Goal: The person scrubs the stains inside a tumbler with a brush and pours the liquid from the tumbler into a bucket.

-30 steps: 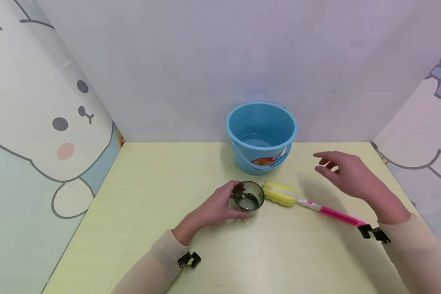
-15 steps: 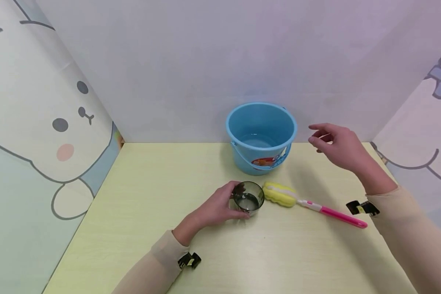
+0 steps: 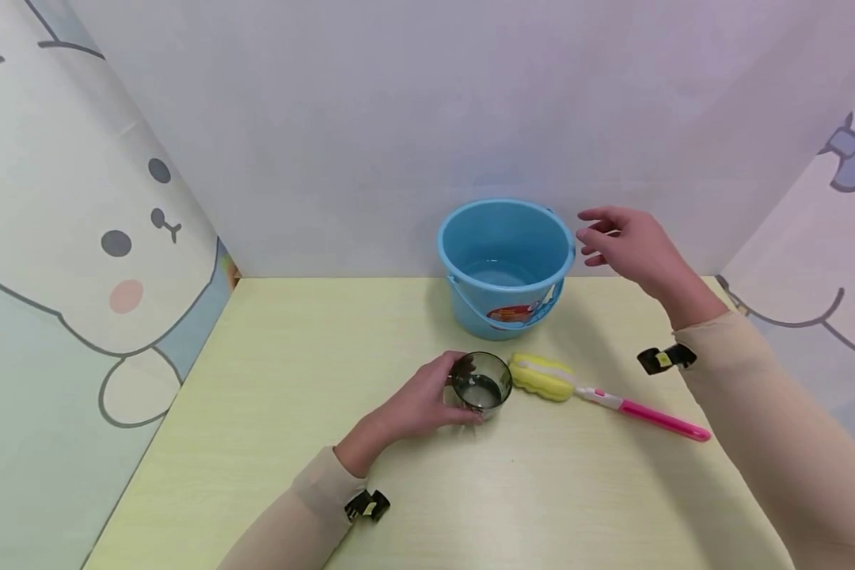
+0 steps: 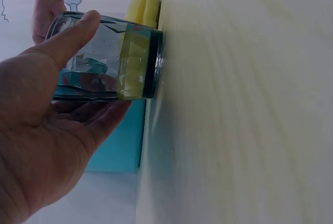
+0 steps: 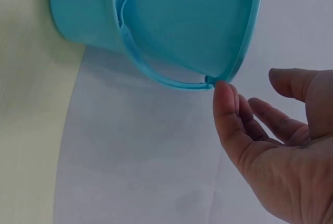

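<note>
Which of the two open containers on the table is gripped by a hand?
The small dark glass cup, gripped by the left hand. The blue bucket stands ungripped; the right hand's fingers are only beside its rim.

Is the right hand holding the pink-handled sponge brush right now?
No. The right hand hangs open beside the blue bucket rim, while the sponge brush lies on the table untouched.
</note>
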